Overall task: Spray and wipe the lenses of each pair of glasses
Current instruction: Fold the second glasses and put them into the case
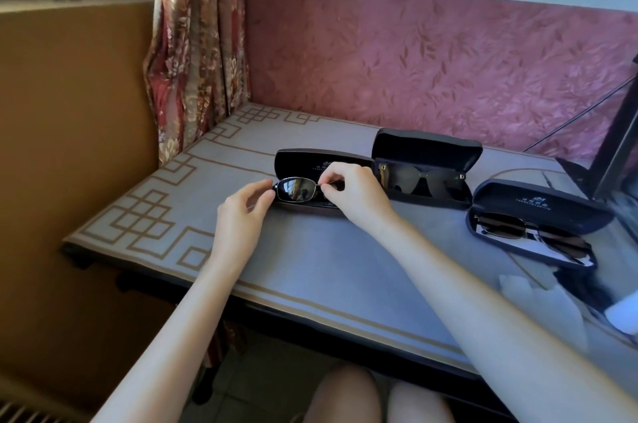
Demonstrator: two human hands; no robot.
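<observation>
My knees (345, 395) showed closest to me, under the near edge of the table (310, 284). Well to the right of my fingers, near that edge, lay a pale cloth (528, 291), and past it at the frame's border a white object I could not identify.

My left hand (241, 212) reached forward with its fingers loosely curved, the thumb and forefinger tips at the left end of the glasses (297, 188). I could not tell whether they pinched the frame or only touched it. My right hand (352, 194) pinched the top of the metal frame near the bridge between thumb and forefinger, with the other fingers curled. The glasses, dark-lensed, sat between my two hands, in or just above the tray of the first case (300, 160), which lay open beneath my fingers.

Just right of my right hand stood the middle case (428, 150), its lid up, holding folded black shades (421, 181). Farther right and nearer to me, the right case (538, 205) was open too, with a third pair (528, 232) inside on something white.

Inside the lids of the first and right cases was a white emblem over a line of small print, too small to read.

Beyond my fingers rose a pink leaf-patterned wall (448, 60), and to the left a flowered curtain (196, 42).
</observation>
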